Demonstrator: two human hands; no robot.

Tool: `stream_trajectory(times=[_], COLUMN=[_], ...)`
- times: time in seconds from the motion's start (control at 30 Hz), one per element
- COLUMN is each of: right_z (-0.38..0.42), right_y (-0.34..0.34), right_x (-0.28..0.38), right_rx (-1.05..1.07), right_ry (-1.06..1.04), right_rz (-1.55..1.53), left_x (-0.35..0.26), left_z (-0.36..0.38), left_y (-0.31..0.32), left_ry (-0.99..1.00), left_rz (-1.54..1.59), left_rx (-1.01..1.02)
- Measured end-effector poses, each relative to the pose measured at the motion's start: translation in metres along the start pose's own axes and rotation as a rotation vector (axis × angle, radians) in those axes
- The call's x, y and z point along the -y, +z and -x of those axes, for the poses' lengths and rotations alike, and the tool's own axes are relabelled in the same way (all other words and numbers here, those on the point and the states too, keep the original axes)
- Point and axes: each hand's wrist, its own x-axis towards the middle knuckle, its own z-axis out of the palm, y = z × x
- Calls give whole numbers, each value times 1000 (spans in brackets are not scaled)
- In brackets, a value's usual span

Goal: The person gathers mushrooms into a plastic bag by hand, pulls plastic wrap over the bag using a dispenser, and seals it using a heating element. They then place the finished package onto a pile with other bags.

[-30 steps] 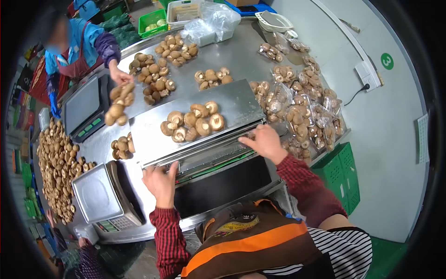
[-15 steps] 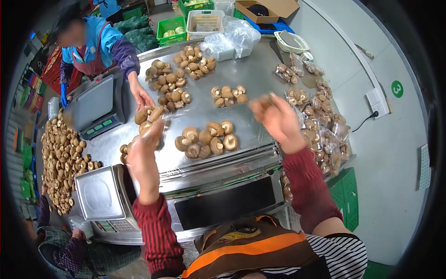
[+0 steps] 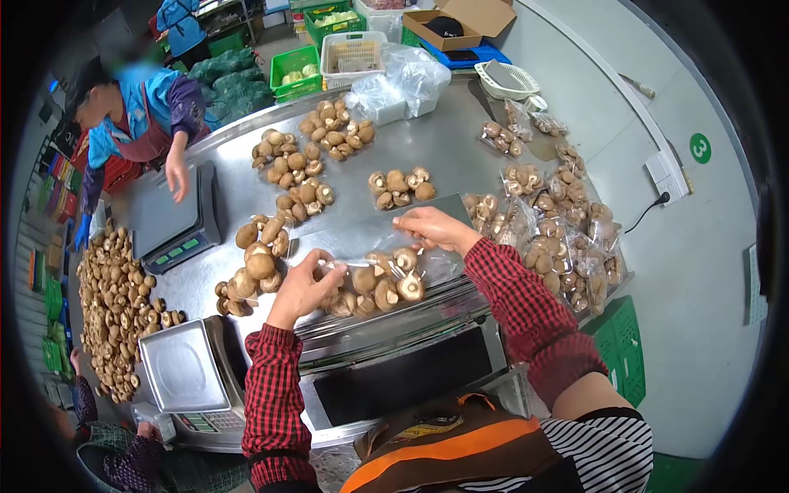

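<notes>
Your left hand [image 3: 304, 289] and right hand [image 3: 431, 228] each pinch the clear film [image 3: 370, 246]. Draw both sides evenly over the shiitake mushrooms [image 3: 386, 292], which lie beneath it on the steel plate [image 3: 448, 207]; light tension should avoid tearing or rolling caps.

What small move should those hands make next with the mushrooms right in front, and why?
Probably draw the clear film snug over the front mushrooms. The left hand and right hand seem to pinch it on either side, and it looks loose, spreading past the mushrooms on the right.
</notes>
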Motion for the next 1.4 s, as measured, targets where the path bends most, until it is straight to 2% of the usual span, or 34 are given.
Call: stream_trajectory(times=[0.07, 0.13, 0.17, 0.2, 0.23, 0.27, 0.3, 0.33, 0.4, 0.5, 0.53, 0.6, 0.63, 0.67, 0.73, 0.77, 0.87, 0.9, 0.93, 1.0, 1.03, 1.1, 1.13, 1.17, 1.2, 1.23, 1.27, 1.3, 1.33, 1.4], right_z=[5, 6, 15, 23, 12, 24, 19, 25, 25, 31, 26, 16, 24, 26, 27, 32, 60, 52, 56, 91, 92, 130, 152, 172, 187, 201, 220, 231, 239, 259], right_y=[-1, -4, -2, -1, -8, -5, -16, -23, -37, -42, -42, -41, -40, -40, -39, -28, 13, 15, 15, 37, 31, 33, 39, 46, 46, 48, 52, 55, 55, 62], right_x=[7, 14, 20, 33, 18, 29, 13, 23, 18, 21, 17, 10, 5, -6, -21, -32, -39, -52, -58, -36, -50, -52, -55, -61, -77, -93, -92, -105, -117, -137], right_rx=[147, 132, 155, 187, 190, 188, 229, 349, 436, 421, 428, 319, 260, 265, 105, 67, 11, -235, -233, -367, -393, -333, -336, -348, -255, -223, -235, -235, -236, -327], right_ry=[67, -48, -130, 20, 7, 110, 44, 57, -3, -67, -61, -140, -304, -293, -488, -166, -101, -520, -510, -332, -394, -303, -293, -172, -60, -26, 44, 114, 168, 150], right_rz=[259, 732, 824, 953, 930, 951, 889, 899, 848, 853, 848, 997, 966, 960, 729, 320, 115, 828, 825, 269, 114, -35, 64, -20, -198, -220, -101, -127, -146, -93], left_x=[11, 29, 41, 29, 23, 42, 44, 36, 44, 75, 87, 64, 63, 45, 70, 77, 79, 73, 66, 65, 67, 66, 65, 60, 59, 68, 81, 76, 64, 61], left_z=[2, 2, -2, 5, 12, 5, 9, 19, 32, 32, 35, 52, 54, 64, 55, 52, 49, 50, 52, 61, 69, 92, 102, 114, 126, 133, 145, 152, 160, 166], left_y=[7, 18, 22, 15, 15, 19, 18, 10, 6, 17, 19, 7, 2, -1, 8, 12, 18, 17, 17, 23, 27, 38, 43, 48, 52, 58, 65, 70, 73, 80], left_ry=[-25, -9, -1, -29, -24, -67, -13, -122, -82, -39, -50, 102, 42, 81, 36, 42, 52, 29, 5, 32, 4, -33, -31, 10, 48, 23, 0, -29, -138, -273], left_rz=[129, -1, 42, 85, 273, 281, 322, 402, 516, 849, 851, 719, 671, 641, 403, 404, 265, 228, 191, 247, 289, 324, 320, 425, 529, 461, 385, 505, 625, 498], left_rx=[26, -117, -132, -86, -73, -37, -93, -28, 67, 200, 200, 312, 339, 272, 169, 161, 103, 57, 12, -65, -98, -97, -68, 0, 61, 90, 125, 218, 249, 302])
